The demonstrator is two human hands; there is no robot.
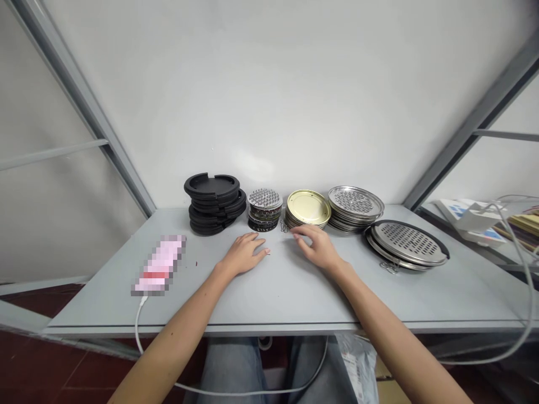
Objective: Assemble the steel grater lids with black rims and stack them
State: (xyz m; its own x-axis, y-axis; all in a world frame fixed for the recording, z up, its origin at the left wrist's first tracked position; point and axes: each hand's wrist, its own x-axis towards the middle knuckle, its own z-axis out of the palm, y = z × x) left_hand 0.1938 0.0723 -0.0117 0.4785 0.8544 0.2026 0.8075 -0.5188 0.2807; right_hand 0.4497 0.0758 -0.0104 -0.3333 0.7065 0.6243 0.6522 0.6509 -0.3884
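My left hand (244, 253) rests on the grey table (269, 300), its fingers apart and nothing in it. To its right, my right hand (315, 245) is slightly bent with thumb and fingers apart, and I see nothing in it. Its fingertips are close to some small bent wire pieces (284, 226) and the stack of gold round lids (309, 207). Behind my left hand stands a stack of small perforated metal discs (265, 199). Larger silver perforated discs (356, 203) are piled behind my right hand.
Black round trays (214, 193) form a stack at the back left. A phone-like object (160, 266), blurred, lies on the left with a white cable (138, 320). On the right lie perforated round plates with a black rim (406, 244) and bent wires (390, 267). Metal frame posts (467, 120) flank the table.
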